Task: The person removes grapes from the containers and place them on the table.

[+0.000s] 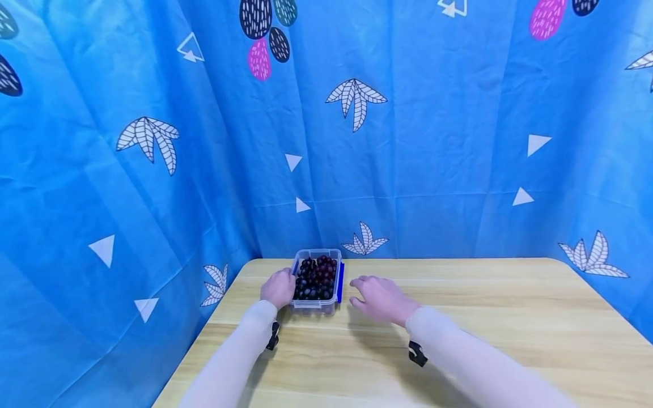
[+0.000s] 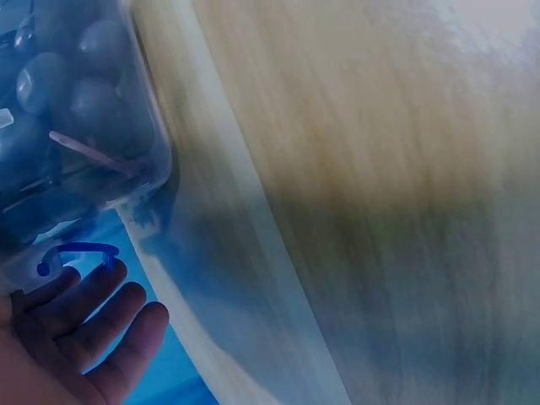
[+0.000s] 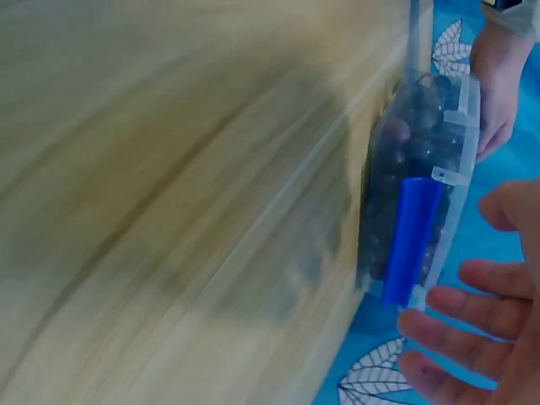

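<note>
A clear plastic food container (image 1: 313, 304) full of dark grapes (image 1: 316, 277) stands on the table's far left part. On its right side a blue latch flap (image 3: 412, 240) slants down along the wall. At its left side, my left hand (image 1: 279, 288) touches the box; in the left wrist view its loosely extended fingertips meet another blue latch flap (image 2: 89, 247), the thumb being hidden. Apart from the box, to its right, my right hand (image 1: 380, 297) hovers above the table, fingers spread and slightly bent, holding nothing. Whether a clear lid covers the grapes, I cannot tell.
The light wooden table (image 1: 484, 328) extends to the right and toward me. A blue patterned curtain (image 1: 439, 141) hangs behind its far edge and along the left. Each wrist wears a black strap, seen below the white sleeves (image 1: 444, 334).
</note>
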A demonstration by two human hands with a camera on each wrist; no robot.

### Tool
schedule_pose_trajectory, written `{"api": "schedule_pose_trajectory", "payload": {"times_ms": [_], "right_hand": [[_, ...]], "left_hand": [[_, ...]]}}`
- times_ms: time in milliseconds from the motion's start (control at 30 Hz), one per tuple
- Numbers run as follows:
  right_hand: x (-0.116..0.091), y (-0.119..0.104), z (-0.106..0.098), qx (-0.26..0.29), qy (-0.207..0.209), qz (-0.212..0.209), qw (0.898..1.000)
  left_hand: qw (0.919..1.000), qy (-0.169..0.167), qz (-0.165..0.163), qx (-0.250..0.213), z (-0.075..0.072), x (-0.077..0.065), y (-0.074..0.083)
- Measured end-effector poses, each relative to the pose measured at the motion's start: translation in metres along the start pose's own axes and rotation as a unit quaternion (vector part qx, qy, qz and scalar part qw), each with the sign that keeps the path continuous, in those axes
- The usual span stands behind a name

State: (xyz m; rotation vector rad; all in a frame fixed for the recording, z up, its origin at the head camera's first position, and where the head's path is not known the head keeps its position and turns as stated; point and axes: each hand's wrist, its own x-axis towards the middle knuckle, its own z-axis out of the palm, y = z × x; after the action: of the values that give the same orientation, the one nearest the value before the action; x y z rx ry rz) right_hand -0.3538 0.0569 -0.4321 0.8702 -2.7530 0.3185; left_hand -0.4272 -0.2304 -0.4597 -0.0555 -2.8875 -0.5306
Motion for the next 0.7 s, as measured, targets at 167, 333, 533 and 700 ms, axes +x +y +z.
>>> {"api": "schedule_pose_trajectory", "payload": {"times_ms": [167, 333, 533, 700], "right_hand": [[0.024, -0.001, 0.012, 0.049, 0.01, 0.07, 0.996], [0.047, -0.004, 0.021, 0.079, 0.006, 0.11, 0.991], [0.067, -0.014, 0.034, 0.079, -0.011, 0.142, 0.987], [0.076, -0.019, 0.042, 0.071, -0.024, 0.16, 0.984]], "left_hand": [[1.0, -0.004, -0.004, -0.004, -0.003, -0.003, 0.002], [1.0, 0.001, -0.005, -0.007, -0.003, -0.002, 0.007], [1.0, 0.004, -0.003, -0.006, 0.004, -0.002, 0.005], [0.9998, 0.012, -0.015, -0.01, 0.006, -0.002, 0.002]]}}
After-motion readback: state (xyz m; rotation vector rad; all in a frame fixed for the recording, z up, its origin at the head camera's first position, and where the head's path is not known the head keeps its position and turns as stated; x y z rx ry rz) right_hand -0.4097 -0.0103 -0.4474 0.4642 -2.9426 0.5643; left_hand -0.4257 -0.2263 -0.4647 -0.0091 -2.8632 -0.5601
